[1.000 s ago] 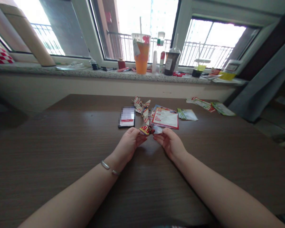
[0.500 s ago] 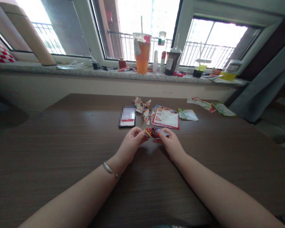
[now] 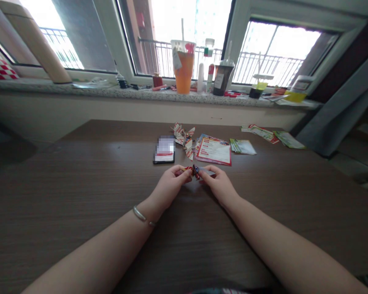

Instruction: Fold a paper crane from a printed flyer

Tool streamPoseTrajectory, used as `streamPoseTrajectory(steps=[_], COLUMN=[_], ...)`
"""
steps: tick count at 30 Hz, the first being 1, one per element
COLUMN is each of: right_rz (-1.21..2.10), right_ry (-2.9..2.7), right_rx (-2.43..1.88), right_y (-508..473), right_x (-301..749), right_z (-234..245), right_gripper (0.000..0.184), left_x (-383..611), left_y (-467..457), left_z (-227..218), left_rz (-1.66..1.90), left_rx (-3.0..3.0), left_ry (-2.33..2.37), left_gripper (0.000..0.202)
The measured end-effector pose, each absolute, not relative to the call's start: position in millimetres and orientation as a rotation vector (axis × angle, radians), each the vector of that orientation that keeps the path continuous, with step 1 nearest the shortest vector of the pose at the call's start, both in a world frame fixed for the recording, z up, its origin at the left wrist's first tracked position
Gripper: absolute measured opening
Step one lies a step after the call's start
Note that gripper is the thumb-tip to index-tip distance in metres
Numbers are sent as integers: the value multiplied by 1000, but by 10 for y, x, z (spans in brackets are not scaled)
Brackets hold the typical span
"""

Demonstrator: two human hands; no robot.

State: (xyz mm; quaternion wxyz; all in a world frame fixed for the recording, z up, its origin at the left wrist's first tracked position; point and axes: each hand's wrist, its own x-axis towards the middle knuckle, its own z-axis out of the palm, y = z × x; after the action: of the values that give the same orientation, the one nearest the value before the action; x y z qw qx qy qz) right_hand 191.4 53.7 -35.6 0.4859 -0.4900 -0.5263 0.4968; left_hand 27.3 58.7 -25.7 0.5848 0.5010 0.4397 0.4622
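Between my hands is a small folded piece of printed paper [image 3: 196,171] with red, yellow and dark colours. My left hand [image 3: 168,181] pinches one end of it between thumb and fingers, and a silvery bangle circles that wrist. The other, paler end is pinched in my right hand [image 3: 221,184]. Fingers hide much of the paper. Just beyond lie several folded red-striped paper shapes [image 3: 188,145]. A phone [image 3: 164,150] with a blurred screen rests left of them, and a stack of red-bordered printed sheets [image 3: 214,151] lies to their right.
Green-and-white paper slips [image 3: 243,147] and more printed strips [image 3: 263,134] lie toward the table's [image 3: 79,183] far right. Behind, the windowsill [image 3: 159,93] carries an orange drink cup [image 3: 183,71], a dark drink cup [image 3: 222,79], bottles and a tall cardboard tube [image 3: 37,43].
The paper has turned and bunched between my fingers, so less of its yellow printed face shows. My left hand has shifted slightly right; both hands keep their pinch.
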Motion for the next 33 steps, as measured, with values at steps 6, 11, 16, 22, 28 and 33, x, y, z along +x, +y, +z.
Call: streamPoseTrajectory(steps=[6, 11, 16, 22, 28, 33], right_rz=[1314, 1416, 1575, 1716, 1791, 1779], right_ry=[-1140, -1063, -952, -837, -733, -736], right_rx=[-1152, -1110, -1061, -998, -919, -938], right_y=[531, 526, 533, 532, 519, 522], right_x=[1918, 1944, 1968, 1986, 1975, 1973], right_z=[-309, -236, -203, -181, -181, -187], right_gripper=[35, 35, 32, 24, 21, 21], left_x=[260, 227, 210, 201, 182, 189], left_y=[623, 640, 654, 626, 618, 607], left_z=[-228, -186, -177, -126, -122, -114], left_rz=[1059, 995, 979, 927, 885, 872], left_rx=[967, 894, 868, 752, 672, 645], left_ry=[939, 914, 908, 834, 788, 796], left_gripper=[35, 32, 24, 10, 6, 8])
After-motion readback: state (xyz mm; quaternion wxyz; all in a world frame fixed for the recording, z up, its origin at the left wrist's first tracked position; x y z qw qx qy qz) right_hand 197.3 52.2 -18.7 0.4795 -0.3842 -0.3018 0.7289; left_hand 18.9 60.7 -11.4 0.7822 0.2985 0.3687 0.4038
